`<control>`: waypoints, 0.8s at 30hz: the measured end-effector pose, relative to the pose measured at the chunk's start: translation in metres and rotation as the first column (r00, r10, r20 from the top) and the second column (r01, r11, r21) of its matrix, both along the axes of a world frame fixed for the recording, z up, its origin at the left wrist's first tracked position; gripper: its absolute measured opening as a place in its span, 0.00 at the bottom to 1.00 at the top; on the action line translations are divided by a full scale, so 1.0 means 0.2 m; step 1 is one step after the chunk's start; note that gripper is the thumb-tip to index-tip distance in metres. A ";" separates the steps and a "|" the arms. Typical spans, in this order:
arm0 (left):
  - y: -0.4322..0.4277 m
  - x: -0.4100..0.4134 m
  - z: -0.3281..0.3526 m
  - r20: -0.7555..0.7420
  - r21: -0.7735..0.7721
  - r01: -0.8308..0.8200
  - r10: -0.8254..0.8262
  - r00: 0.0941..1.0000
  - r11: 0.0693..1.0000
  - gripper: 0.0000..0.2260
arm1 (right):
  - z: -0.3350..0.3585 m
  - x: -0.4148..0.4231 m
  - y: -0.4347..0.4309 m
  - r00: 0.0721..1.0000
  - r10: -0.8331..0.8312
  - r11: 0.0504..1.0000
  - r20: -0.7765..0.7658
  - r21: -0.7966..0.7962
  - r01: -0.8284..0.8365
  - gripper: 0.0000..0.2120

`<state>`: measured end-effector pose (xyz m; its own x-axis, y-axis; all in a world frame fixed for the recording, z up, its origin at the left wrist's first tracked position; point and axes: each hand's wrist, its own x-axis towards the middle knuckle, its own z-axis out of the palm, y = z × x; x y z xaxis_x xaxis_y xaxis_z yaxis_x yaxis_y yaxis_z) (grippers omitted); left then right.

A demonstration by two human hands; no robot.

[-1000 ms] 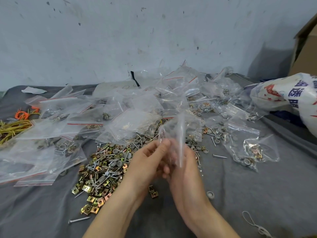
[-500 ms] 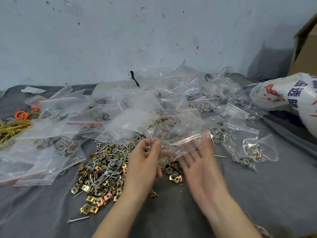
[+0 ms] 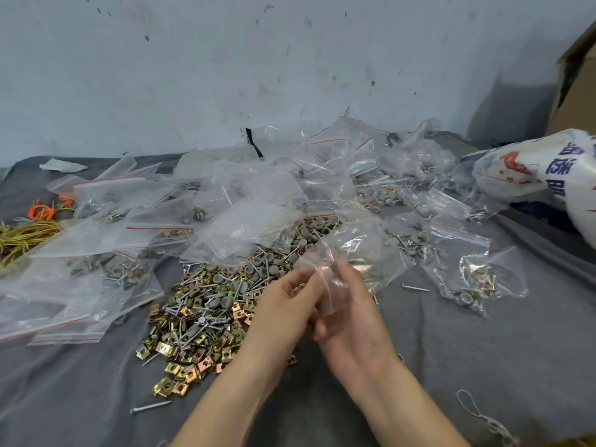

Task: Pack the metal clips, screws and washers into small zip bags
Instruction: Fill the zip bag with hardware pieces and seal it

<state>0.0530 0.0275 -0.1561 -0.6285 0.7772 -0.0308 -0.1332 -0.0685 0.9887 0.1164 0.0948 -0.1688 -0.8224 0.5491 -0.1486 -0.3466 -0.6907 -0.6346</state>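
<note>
The left hand [image 3: 283,308] and right hand [image 3: 354,327] each pinched, in a narrow grip, the small clear plastic zip bag [image 3: 342,269] beside the heap of brassy clips, steel screws and grey washers [image 3: 206,311] — slick film (blurred here) might slip and scatter parts during filling.

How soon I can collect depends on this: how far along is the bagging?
Done: several filled bags lie at the right and back. In hand: the left hand and right hand pinch one clear bag, seemingly empty. Still to do: a big loose pile of clips, screws and washers, with empty-looking bags behind it.
</note>
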 end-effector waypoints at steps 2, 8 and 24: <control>0.00 0.00 0.00 -0.024 -0.016 0.013 -0.013 1.000 1.000 0.07 | 0.00 0.00 -0.01 0.999 -0.005 0.999 0.045 0.033 0.003 0.17; 0.00 -0.01 0.02 0.116 -0.008 0.103 -0.101 0.988 0.995 0.19 | 0.01 0.02 -0.02 0.993 -0.084 0.965 0.077 0.255 0.062 0.36; -0.02 -0.02 0.05 0.519 0.285 0.359 -0.458 0.722 0.889 0.18 | -0.02 0.04 0.04 0.972 -0.232 0.799 0.042 0.578 0.166 0.35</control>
<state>0.0490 0.0241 -0.1467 -0.1567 0.9791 -0.1297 -0.7058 -0.0191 0.7081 0.1254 0.1033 -0.1724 -0.6835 0.7118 0.1617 -0.3451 -0.1199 -0.9309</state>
